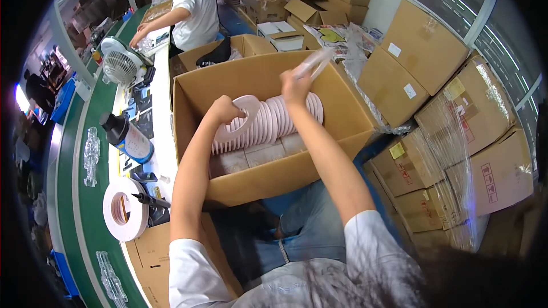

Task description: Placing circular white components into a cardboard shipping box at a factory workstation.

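An open cardboard box stands in front of me, with both my arms reaching into and over it. Inside, a long row of pale pinkish-white flat rings stands on edge, packed side by side above a layer of pale, wrapped-looking blocks. My left hand is closed on the rim of one flat ring at the row's left end. Above the box's far right part, my right hand grips a pale, ring-like piece, smeared by motion.
Left of the box, a worktable holds a dark-capped bottle, a white ring stack and a small fan. Beyond runs a green conveyor with clear plastic parts. Cartons pile up at right. A co-worker works farther back.
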The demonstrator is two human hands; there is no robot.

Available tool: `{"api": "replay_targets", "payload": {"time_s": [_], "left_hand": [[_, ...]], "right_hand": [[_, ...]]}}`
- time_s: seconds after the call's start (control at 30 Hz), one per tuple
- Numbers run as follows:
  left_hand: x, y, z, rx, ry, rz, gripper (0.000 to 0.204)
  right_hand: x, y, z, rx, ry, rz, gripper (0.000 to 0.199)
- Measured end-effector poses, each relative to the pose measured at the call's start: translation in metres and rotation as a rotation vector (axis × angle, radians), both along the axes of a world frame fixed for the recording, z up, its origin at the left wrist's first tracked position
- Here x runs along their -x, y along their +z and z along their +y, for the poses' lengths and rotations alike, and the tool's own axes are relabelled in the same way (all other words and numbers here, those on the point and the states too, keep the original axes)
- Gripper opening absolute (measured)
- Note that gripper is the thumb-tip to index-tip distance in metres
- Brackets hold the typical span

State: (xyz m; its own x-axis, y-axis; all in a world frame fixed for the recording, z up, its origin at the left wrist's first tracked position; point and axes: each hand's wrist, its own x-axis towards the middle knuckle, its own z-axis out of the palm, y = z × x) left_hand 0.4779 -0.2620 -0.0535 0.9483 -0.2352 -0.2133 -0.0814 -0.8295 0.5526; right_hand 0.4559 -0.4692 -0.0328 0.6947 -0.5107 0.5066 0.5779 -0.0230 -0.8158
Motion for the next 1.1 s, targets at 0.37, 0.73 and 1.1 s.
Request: {"api": "replay_targets", "payload": {"time_s": [0.37,0.73,1.1], "left_hand": [[-0.003,0.002,-0.002,0.145,0.016,-0.068,0.037],[0.0,0.016,-0.013,0.095,0.045,-0.164,0.036],[-0.005,-0.001,0.003,-0.245,-0.269,-0.548,0.014]], "right_hand": [[0.016,-0.027,-0.016,0.943,0.662,0.156,0.017],[-0.011,-0.041,-0.034,0.077,0.496,0.174,0.014],[-0.002,-0.05,-0.006,0.159,1.049,1.051,0.018]]}}
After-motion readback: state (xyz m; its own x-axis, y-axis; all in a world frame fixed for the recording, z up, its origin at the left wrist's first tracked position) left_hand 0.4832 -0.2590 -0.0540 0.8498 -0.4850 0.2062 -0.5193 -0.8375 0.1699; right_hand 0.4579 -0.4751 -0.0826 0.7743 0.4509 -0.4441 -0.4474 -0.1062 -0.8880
